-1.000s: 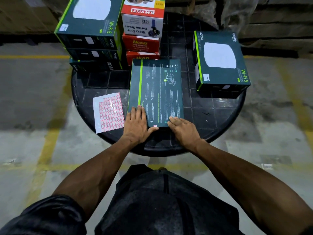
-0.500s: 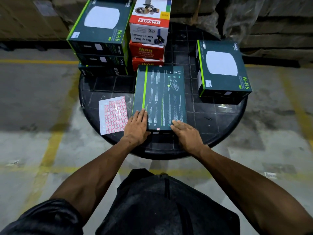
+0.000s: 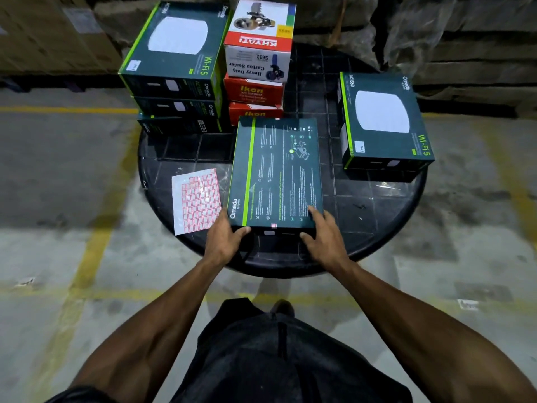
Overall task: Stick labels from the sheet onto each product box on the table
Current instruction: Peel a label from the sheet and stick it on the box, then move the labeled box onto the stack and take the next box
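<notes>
table [image 3: 377, 228] round, black, gridded top. dark omada box [image 3: 279, 173] lies flat at centre front, printed back face up, small red label [image 3: 273, 226] at its near edge. left hand [image 3: 225, 238] grasps near-left corner, thumb curled along the front side. right hand [image 3: 324, 235] grasps near-right corner, fingers on top, thumb on the front. label sheet [image 3: 197, 200] flat just left of box, beside left hand. wi-fi 5 box [image 3: 383, 123] far right.

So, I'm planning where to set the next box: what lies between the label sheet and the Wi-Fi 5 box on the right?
The head view shows the Omada box, gripped by both hands, then bare table.
</notes>
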`<act>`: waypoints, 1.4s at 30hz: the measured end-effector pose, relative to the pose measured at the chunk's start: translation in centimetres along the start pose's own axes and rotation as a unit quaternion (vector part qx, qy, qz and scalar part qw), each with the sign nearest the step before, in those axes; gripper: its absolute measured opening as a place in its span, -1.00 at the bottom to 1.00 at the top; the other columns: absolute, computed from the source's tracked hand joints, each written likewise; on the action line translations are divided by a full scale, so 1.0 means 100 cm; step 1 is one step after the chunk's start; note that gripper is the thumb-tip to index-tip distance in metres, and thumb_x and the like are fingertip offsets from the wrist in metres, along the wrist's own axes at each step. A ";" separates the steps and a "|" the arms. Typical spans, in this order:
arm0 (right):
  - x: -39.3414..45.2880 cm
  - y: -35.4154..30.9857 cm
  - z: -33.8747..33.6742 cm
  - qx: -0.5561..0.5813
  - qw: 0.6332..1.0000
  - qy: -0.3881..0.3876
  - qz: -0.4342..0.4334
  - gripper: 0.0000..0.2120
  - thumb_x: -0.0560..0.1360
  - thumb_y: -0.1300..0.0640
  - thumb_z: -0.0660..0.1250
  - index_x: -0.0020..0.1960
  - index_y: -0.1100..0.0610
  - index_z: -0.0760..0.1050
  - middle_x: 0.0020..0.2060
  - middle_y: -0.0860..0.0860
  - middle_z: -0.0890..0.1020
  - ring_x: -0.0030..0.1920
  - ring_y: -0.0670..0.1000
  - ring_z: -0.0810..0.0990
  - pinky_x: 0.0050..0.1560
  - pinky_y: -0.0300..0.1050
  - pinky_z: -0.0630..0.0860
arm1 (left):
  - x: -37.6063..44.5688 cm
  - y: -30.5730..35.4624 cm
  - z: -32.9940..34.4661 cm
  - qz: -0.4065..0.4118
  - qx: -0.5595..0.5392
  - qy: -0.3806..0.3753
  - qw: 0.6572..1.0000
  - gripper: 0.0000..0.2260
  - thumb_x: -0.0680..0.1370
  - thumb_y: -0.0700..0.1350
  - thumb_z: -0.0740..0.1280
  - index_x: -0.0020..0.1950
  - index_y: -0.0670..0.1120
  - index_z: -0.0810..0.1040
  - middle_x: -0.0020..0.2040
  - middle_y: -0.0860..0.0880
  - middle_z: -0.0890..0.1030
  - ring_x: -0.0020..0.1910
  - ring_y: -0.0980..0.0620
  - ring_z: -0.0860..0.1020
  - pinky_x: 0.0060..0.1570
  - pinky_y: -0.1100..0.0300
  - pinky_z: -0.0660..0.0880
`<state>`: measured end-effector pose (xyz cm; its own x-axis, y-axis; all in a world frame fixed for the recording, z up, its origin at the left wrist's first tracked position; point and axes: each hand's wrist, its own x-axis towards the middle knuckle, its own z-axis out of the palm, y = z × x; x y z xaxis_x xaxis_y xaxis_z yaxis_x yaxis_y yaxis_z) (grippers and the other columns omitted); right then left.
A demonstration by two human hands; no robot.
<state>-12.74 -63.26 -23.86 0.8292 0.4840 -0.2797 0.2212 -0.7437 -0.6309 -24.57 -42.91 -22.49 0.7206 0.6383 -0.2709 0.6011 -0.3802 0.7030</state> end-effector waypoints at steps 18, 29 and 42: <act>-0.024 -0.072 -0.079 0.055 0.932 0.301 -0.194 -0.31 0.43 -0.23 0.30 0.48 -0.08 0.19 0.33 0.25 0.38 0.30 0.22 0.34 0.33 0.08 0.29 | -0.042 0.089 -0.078 0.208 -0.017 0.164 0.964 -0.31 0.49 0.05 0.44 0.55 0.04 0.21 0.45 0.00 0.40 0.40 0.01 0.37 0.26 0.24 0.24; -0.009 -0.102 -0.120 0.023 0.900 0.359 -0.247 -0.35 0.47 -0.36 0.23 0.42 0.00 0.40 0.26 0.27 0.48 0.18 0.29 0.45 0.23 0.14 0.41 | -0.036 0.125 -0.106 0.271 0.014 0.217 0.938 -0.41 0.47 0.20 0.33 0.45 0.01 0.41 0.18 -0.08 0.59 0.07 -0.02 0.57 -0.01 0.17 0.44; -0.006 -0.119 -0.145 0.025 0.939 0.308 -0.153 -0.33 0.43 -0.40 0.14 0.45 -0.12 0.29 0.28 0.16 0.44 0.28 0.15 0.35 0.19 0.09 0.44 | -0.023 0.152 -0.106 0.261 0.052 0.249 0.931 -0.51 0.57 0.06 0.33 0.46 -0.05 0.38 0.29 -0.09 0.53 0.24 -0.08 0.50 0.09 0.07 0.43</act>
<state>-8.45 -61.35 -5.70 0.8741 0.3005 0.3816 0.4849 -0.5833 -0.6516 -20.76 -43.10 -4.20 0.6902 0.5701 0.4457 0.2630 -0.7714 0.5794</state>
